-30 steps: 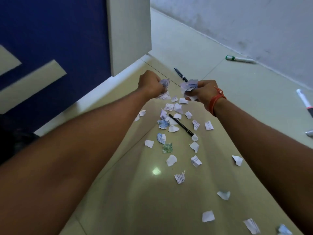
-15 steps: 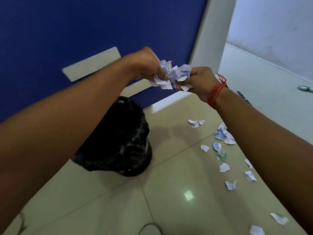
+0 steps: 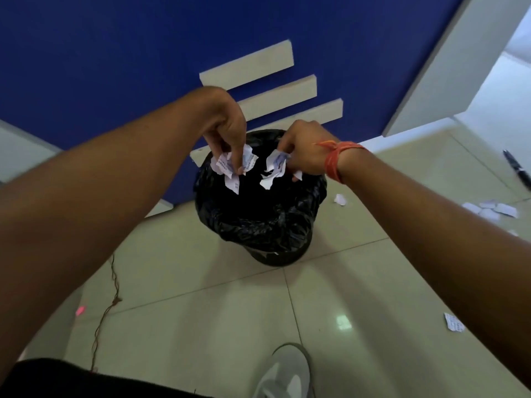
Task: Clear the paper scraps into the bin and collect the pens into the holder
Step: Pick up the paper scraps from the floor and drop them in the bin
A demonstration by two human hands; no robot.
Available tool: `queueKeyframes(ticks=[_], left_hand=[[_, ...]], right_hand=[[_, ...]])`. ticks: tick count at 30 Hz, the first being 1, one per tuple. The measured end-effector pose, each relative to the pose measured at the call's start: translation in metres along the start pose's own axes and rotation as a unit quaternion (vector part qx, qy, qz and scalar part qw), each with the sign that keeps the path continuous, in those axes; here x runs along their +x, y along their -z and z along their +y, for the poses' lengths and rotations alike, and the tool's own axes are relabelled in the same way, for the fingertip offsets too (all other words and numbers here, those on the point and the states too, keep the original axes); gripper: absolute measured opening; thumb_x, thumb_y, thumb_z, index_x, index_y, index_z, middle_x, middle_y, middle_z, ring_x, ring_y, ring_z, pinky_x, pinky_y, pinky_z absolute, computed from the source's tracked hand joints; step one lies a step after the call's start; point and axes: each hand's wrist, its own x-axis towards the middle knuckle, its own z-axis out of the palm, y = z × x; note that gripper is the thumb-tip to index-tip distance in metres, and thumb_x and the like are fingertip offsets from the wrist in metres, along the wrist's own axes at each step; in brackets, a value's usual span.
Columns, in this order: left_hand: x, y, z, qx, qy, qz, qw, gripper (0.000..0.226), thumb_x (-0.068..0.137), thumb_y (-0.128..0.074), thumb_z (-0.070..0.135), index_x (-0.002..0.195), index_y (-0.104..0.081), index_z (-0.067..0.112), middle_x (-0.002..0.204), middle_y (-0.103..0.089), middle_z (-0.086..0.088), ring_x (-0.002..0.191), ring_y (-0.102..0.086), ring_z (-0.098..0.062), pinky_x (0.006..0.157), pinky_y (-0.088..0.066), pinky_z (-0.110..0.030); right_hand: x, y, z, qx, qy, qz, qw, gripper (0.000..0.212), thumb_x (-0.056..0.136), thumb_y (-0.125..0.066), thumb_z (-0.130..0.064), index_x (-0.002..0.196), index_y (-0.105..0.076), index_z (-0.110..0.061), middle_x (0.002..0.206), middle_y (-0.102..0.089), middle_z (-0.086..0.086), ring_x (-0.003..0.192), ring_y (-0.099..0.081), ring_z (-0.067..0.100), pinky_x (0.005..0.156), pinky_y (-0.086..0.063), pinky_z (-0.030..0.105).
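Both hands hover over the mouth of a bin (image 3: pixel 267 225) lined with a black plastic bag. My left hand (image 3: pixel 225 130) points its fingers down with white paper scraps (image 3: pixel 234 166) between and below the fingertips. My right hand (image 3: pixel 301 150), with an orange band on its wrist, holds more paper scraps (image 3: pixel 274 168), some hanging loose over the opening. Other scraps lie on the floor at the right (image 3: pixel 491 209) and near my right forearm (image 3: pixel 453 323). A dark pen (image 3: pixel 517 170) lies at the right edge. No holder is in view.
A blue wall panel with pale strips (image 3: pixel 275 90) stands just behind the bin. A white shoe (image 3: pixel 284 372) is at the bottom. A thin brown cord (image 3: pixel 110 300) and a pink speck (image 3: pixel 80 311) lie on the pale tiled floor at the left.
The view has swung left from the scrap pile to the bin. Both hands carried the bunched scraps over the bin's mouth, moved apart, and their fingers have loosened so scraps hang down.
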Motion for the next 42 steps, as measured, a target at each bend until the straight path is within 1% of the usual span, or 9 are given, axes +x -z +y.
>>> queueKeyframes(ticks=[3, 8, 12, 15, 22, 26, 32, 37, 42], left_hand=[[0.002, -0.008, -0.002, -0.022, 0.012, -0.031, 0.999, 0.026, 0.086, -0.073, 0.006, 0.11, -0.071, -0.004, 0.121, -0.068, -0.016, 0.11, -0.065, -0.026, 0.097, -0.054, -0.037], [-0.003, -0.005, 0.009, -0.04, 0.0, -0.061, 0.997, 0.028, 0.084, -0.072, 0.0, 0.112, -0.07, -0.003, 0.12, -0.068, -0.025, 0.109, -0.068, -0.032, 0.09, -0.059, -0.039], [-0.007, 0.004, 0.029, -0.043, -0.023, -0.036, 0.998, 0.028, 0.084, -0.069, -0.005, 0.113, -0.068, -0.007, 0.117, -0.07, -0.025, 0.109, -0.068, -0.032, 0.092, -0.059, -0.039], [-0.014, 0.011, 0.05, -0.014, -0.034, -0.003, 0.999, 0.02, 0.085, -0.069, -0.007, 0.104, -0.07, -0.006, 0.113, -0.071, -0.024, 0.109, -0.068, -0.031, 0.095, -0.054, -0.038], [-0.031, 0.018, 0.114, 0.063, -0.069, 0.087, 0.992, 0.022, 0.081, -0.077, 0.006, 0.097, -0.073, -0.007, 0.093, -0.077, -0.021, 0.091, -0.075, -0.026, 0.098, -0.055, -0.042], [-0.02, 0.0, 0.18, 0.046, -0.212, 0.191, 0.957, 0.028, 0.082, -0.079, 0.015, 0.099, -0.073, -0.006, 0.086, -0.076, -0.016, 0.058, -0.074, -0.013, 0.061, -0.063, -0.027], [0.034, -0.083, 0.288, 0.061, -0.312, 0.039, 0.947, 0.059, 0.077, -0.084, 0.011, 0.127, -0.059, -0.006, 0.123, -0.063, -0.024, 0.1, -0.065, -0.031, 0.089, -0.059, -0.046], [0.092, -0.15, 0.334, 0.235, -0.35, 0.076, 0.904, 0.086, 0.07, -0.087, 0.032, 0.142, -0.044, 0.011, 0.139, -0.052, -0.012, 0.117, -0.058, -0.031, 0.093, -0.053, -0.042], [0.134, -0.195, 0.356, 0.216, -0.395, 0.093, 0.888, 0.079, 0.071, -0.085, 0.029, 0.135, -0.043, 0.011, 0.136, -0.046, -0.018, 0.121, -0.053, -0.034, 0.094, -0.047, -0.037]], right_hand=[[0.001, -0.009, -0.011, -0.074, 0.032, -0.05, 0.995, 0.014, 0.075, -0.076, -0.01, 0.089, -0.075, -0.012, 0.09, -0.072, 0.009, 0.084, -0.067, 0.025, 0.069, -0.054, 0.028], [0.002, -0.006, -0.014, -0.091, 0.037, -0.13, 0.987, 0.048, 0.071, -0.083, -0.019, 0.117, -0.068, -0.019, 0.111, -0.07, 0.002, 0.098, -0.067, 0.022, 0.088, -0.057, 0.038], [-0.003, 0.009, -0.005, 0.129, 0.002, -0.123, 0.984, 0.047, 0.077, -0.077, -0.003, 0.121, -0.066, -0.014, 0.117, -0.067, 0.008, 0.092, -0.072, 0.023, 0.079, -0.061, 0.035], [-0.01, 0.02, 0.007, 0.37, -0.041, -0.106, 0.922, 0.044, 0.079, -0.07, 0.01, 0.119, -0.065, -0.007, 0.116, -0.065, 0.016, 0.098, -0.072, 0.027, 0.073, -0.061, 0.031], [-0.041, 0.047, 0.062, 0.482, -0.121, 0.073, 0.865, 0.03, 0.082, -0.069, 0.006, 0.111, -0.064, -0.001, 0.09, -0.072, 0.017, 0.08, -0.074, 0.025, 0.063, -0.058, 0.026], [-0.087, 0.059, 0.13, 0.399, -0.211, 0.156, 0.879, 0.025, 0.08, -0.069, 0.009, 0.103, -0.063, 0.001, 0.079, -0.067, 0.017, 0.067, -0.067, 0.024, 0.057, -0.061, 0.032], [-0.187, 0.058, 0.246, 0.101, -0.419, 0.086, 0.899, 0.045, 0.069, -0.083, -0.001, 0.11, -0.063, -0.004, 0.104, -0.065, 0.025, 0.086, -0.068, 0.039, 0.071, -0.061, 0.052], [-0.24, 0.038, 0.3, 0.012, -0.475, 0.069, 0.877, 0.047, 0.072, -0.084, -0.024, 0.113, -0.064, -0.016, 0.109, -0.065, 0.015, 0.091, -0.067, 0.034, 0.082, -0.058, 0.047], [-0.231, -0.002, 0.327, -0.051, -0.467, 0.083, 0.879, 0.03, 0.083, -0.068, -0.036, 0.101, -0.068, -0.012, 0.101, -0.067, 0.01, 0.092, -0.062, 0.029, 0.08, -0.053, 0.035]])
